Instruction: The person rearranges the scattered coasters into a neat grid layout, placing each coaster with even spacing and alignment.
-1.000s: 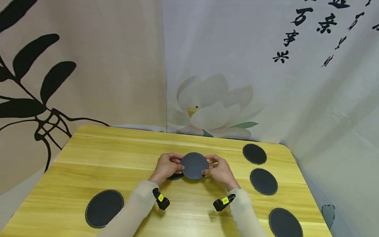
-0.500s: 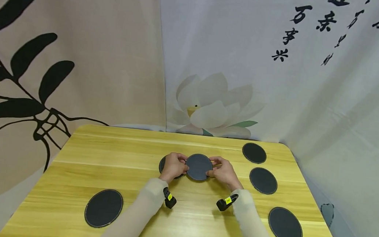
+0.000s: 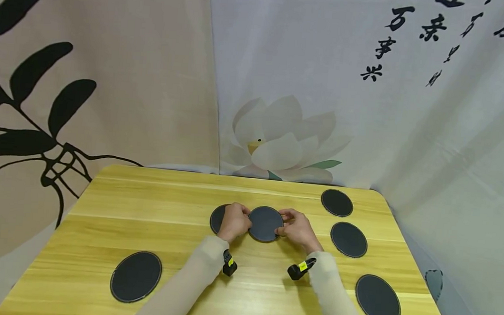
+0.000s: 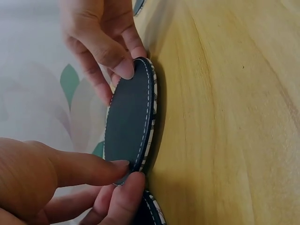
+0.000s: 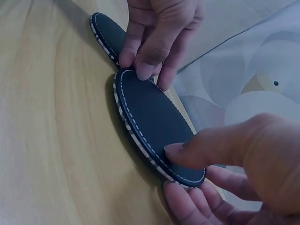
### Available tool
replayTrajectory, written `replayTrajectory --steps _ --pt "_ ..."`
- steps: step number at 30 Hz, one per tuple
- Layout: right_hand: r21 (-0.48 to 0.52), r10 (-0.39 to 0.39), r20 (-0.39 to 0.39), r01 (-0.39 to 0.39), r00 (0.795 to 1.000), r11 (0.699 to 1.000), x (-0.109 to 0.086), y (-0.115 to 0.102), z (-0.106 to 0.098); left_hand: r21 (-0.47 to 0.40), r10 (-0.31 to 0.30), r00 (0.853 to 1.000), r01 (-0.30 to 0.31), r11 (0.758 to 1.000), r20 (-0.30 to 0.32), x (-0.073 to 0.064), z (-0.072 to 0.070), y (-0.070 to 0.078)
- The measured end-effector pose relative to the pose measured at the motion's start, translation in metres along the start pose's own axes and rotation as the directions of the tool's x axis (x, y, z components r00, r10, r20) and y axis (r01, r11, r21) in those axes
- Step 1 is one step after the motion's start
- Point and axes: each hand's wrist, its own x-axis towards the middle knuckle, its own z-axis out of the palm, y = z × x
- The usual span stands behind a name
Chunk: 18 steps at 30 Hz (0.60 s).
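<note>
Between both hands is a round black coaster (image 3: 266, 224) with white edge stitching and a patterned side. My left hand (image 3: 235, 222) pinches its left edge, thumb on top and fingers at the rim. At the opposite edge, my right hand (image 3: 296, 228) pinches it the same way, as the right wrist view shows with the thumb flat on the coaster's face (image 5: 154, 112). A second coaster (image 3: 217, 218) lies just left, partly hidden under my left hand; the left wrist view catches its stitched edge (image 4: 153, 208) below the fingers.
Along the table's right side lie three more black coasters: a far one (image 3: 337, 203), a middle one (image 3: 349, 239) and a near one (image 3: 377, 300). Another coaster (image 3: 136, 277) is at the front left of the wooden table (image 3: 152, 209). A printed curtain (image 3: 161, 73) hangs behind.
The held coaster has moved slightly right, away from overlapping the coaster on the left. Both hands shifted right with it, the left more, and more of the left coaster shows.
</note>
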Motion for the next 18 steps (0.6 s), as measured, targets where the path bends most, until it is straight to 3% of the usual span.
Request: replayTrajectory --steps 18 --pt "-0.105 0.021 -0.019 -0.023 1.000 0.994 -0.0023 -0.0066 0.0061 0.044 0.034 0.999 -0.035 0.998 0.023 -0.0013 0.0020 0.0006"
